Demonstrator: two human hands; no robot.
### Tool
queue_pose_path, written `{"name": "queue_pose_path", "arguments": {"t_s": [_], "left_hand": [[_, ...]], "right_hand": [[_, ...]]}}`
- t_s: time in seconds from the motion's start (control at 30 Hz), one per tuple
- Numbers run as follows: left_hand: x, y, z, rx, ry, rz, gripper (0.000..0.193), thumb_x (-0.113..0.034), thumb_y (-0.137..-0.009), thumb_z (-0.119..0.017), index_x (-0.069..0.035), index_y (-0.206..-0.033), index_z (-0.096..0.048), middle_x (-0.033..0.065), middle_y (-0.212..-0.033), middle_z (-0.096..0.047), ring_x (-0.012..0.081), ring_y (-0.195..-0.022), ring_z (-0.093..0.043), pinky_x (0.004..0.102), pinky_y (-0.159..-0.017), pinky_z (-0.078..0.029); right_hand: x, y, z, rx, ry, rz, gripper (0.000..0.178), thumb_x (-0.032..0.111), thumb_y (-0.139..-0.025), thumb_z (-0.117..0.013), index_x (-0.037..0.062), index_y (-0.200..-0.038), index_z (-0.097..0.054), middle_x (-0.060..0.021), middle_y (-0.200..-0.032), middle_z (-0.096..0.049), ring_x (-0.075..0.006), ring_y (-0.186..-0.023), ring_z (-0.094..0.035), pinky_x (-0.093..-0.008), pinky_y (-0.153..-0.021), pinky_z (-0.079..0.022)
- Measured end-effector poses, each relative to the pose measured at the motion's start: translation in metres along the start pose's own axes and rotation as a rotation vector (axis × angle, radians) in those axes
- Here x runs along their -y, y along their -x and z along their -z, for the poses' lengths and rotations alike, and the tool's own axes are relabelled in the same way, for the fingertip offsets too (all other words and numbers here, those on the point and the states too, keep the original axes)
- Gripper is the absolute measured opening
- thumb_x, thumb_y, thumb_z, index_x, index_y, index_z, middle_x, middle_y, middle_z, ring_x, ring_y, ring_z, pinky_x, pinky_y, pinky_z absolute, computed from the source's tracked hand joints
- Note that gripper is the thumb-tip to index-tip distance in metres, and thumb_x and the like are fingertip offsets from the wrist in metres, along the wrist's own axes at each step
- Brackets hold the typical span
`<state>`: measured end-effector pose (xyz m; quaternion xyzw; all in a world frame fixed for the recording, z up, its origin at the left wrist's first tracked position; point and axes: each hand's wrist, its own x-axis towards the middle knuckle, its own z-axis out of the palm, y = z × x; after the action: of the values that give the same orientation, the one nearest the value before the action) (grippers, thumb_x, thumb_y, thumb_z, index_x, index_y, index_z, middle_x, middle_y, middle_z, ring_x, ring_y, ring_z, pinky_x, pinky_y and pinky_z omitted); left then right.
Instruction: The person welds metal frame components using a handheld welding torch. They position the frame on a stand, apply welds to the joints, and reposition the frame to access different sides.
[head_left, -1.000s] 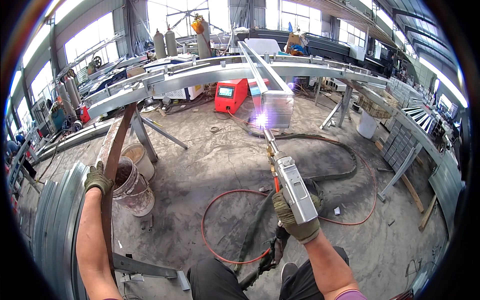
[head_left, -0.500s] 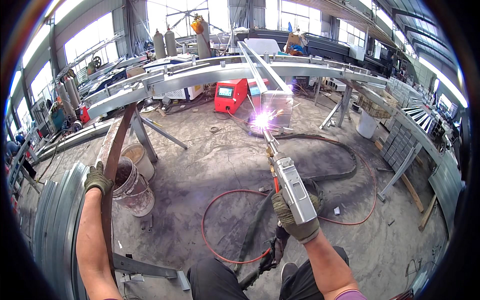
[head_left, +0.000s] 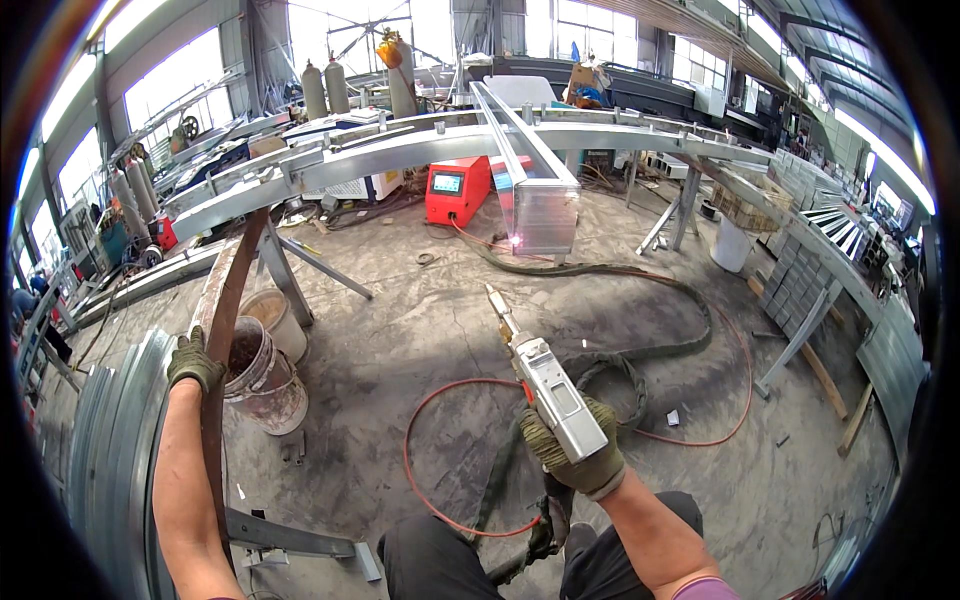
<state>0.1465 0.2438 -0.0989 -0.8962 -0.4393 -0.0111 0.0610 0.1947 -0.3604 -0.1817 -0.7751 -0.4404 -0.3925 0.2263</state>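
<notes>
My gloved right hand [head_left: 575,448] grips a silver handheld welding torch [head_left: 553,388] by its handle. Its nozzle points up and away, apart from a metal box-shaped frame [head_left: 545,215] that rests across the long beam. A small pinkish glow sits at the lower left corner of that frame's near end. My left hand [head_left: 196,362], also gloved, is closed over the edge of a brown steel beam [head_left: 222,400] at the left. A black-sleeved cable and a red hose run from the torch down between my legs.
A long grey metal beam [head_left: 390,152] crosses ahead on trestle legs. Behind it stands a red machine with a screen [head_left: 455,192]. Two dirty buckets [head_left: 268,395] stand beside the brown beam. The red hose [head_left: 412,420] and dark cable [head_left: 690,300] loop over the floor. Stacked metal profiles [head_left: 110,420] lie left.
The bright welding flash and sparks have gone, leaving a small glow. My right hand has drawn the torch back and down, away from the frame. My left hand stays put.
</notes>
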Motion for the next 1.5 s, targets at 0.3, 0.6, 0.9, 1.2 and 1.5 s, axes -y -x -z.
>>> {"name": "queue_pose_path", "arguments": {"t_s": [0.3,0.6,0.9,1.2,1.5], "left_hand": [[0.006,-0.001,-0.002,-0.035,0.033,-0.011,0.105,-0.037,-0.083,-0.084,-0.015,-0.170,-0.030,0.0243,-0.163,-0.044,0.0422,-0.149,-0.048,0.0468,-0.123,-0.043],[0.006,-0.004,-0.003,0.012,-0.005,-0.013,0.107,-0.043,-0.086,-0.083,-0.017,-0.172,-0.024,0.0251,-0.172,-0.031,0.0424,-0.152,-0.045,0.0485,-0.122,-0.043],[-0.002,0.004,0.004,0.022,0.018,-0.002,0.104,-0.043,-0.085,-0.083,-0.018,-0.170,-0.028,0.0238,-0.168,-0.038,0.0427,-0.149,-0.048,0.0496,-0.120,-0.045],[0.005,0.001,0.001,-0.011,-0.008,0.013,0.105,-0.041,-0.083,-0.083,-0.018,-0.170,-0.029,0.0240,-0.166,-0.040,0.0425,-0.147,-0.051,0.0496,-0.119,-0.046],[0.014,-0.024,-0.020,-0.034,0.025,-0.035,0.115,-0.043,-0.082,-0.084,-0.017,-0.173,-0.019,0.0261,-0.172,-0.030,0.0429,-0.156,-0.039,0.0490,-0.126,-0.037]], "right_hand": [[-0.004,-0.003,0.007,-0.055,-0.056,-0.077,0.018,0.016,-0.086,-0.079,0.0123,-0.103,-0.078,-0.0119,-0.100,-0.077,-0.0350,-0.085,-0.075,-0.0445,-0.073,-0.060],[-0.008,-0.008,0.016,-0.060,-0.015,-0.113,0.019,0.014,-0.086,-0.078,0.0074,-0.103,-0.079,-0.0145,-0.099,-0.077,-0.0353,-0.081,-0.075,-0.0438,-0.072,-0.061],[-0.005,-0.012,0.020,-0.088,0.024,-0.017,0.016,0.012,-0.084,-0.080,0.0126,-0.101,-0.078,-0.0140,-0.099,-0.076,-0.0359,-0.082,-0.075,-0.0445,-0.070,-0.061],[0.001,-0.021,0.022,-0.077,-0.159,-0.101,0.020,0.013,-0.086,-0.081,0.0079,-0.105,-0.078,-0.0133,-0.097,-0.078,-0.0342,-0.081,-0.076,-0.0421,-0.072,-0.062],[0.009,-0.016,-0.037,0.054,-0.511,-0.295,0.024,0.029,-0.093,-0.078,0.0072,-0.103,-0.076,-0.0118,-0.089,-0.075,-0.0315,-0.078,-0.075,-0.0415,-0.069,-0.061]]}}
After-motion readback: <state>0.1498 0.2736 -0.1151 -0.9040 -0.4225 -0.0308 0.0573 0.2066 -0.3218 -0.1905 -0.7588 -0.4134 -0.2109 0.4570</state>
